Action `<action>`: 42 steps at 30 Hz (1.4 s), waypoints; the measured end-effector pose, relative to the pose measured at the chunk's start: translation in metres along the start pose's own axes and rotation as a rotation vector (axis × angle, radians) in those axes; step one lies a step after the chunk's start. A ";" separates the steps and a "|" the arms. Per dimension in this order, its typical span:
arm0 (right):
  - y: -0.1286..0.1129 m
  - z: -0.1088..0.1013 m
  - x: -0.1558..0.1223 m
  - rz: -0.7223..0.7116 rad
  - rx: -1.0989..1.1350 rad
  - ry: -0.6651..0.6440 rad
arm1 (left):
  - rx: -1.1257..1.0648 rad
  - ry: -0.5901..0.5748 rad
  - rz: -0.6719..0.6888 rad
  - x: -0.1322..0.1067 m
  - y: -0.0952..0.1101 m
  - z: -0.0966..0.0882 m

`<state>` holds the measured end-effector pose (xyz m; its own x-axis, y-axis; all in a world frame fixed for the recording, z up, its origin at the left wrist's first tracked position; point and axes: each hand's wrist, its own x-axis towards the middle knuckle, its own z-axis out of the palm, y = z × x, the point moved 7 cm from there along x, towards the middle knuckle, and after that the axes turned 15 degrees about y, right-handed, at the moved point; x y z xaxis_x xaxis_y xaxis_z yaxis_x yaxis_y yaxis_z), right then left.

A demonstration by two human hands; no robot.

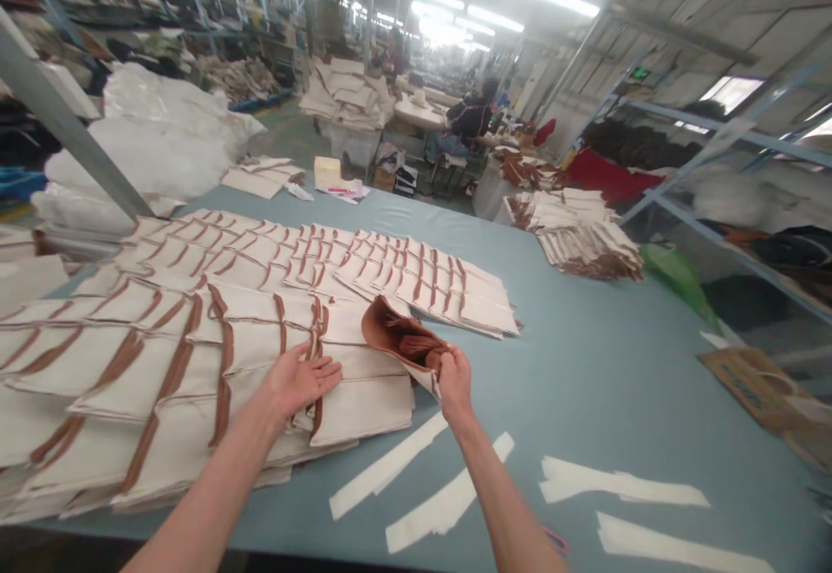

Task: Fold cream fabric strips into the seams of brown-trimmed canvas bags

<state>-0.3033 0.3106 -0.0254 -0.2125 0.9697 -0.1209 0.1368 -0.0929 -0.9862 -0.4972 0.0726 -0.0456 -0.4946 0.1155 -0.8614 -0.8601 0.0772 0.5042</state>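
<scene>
The pouch (404,341), pale outside and brown inside, is tilted with its mouth gaping, beside the right end of the near rows of pale pieces (364,400) on the counter (572,356). The right hand (456,384) grips its rim, fingers closed on the edge. The left hand (302,382) is turned palm up over the pieces, fingers spread and holding nothing; I cannot tell whether it touches them. Strips (448,501) lie near the right forearm.
</scene>
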 end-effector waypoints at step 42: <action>-0.143 -0.137 -0.192 -0.194 -0.418 -0.545 | 0.735 -0.591 0.905 -0.248 -0.101 -0.005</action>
<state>-0.1499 0.1688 0.1545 -0.7089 0.6989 -0.0948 0.3840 0.2697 -0.8831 -0.2881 0.0316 0.1163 -0.5676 0.8115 -0.1390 0.1083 0.2410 0.9645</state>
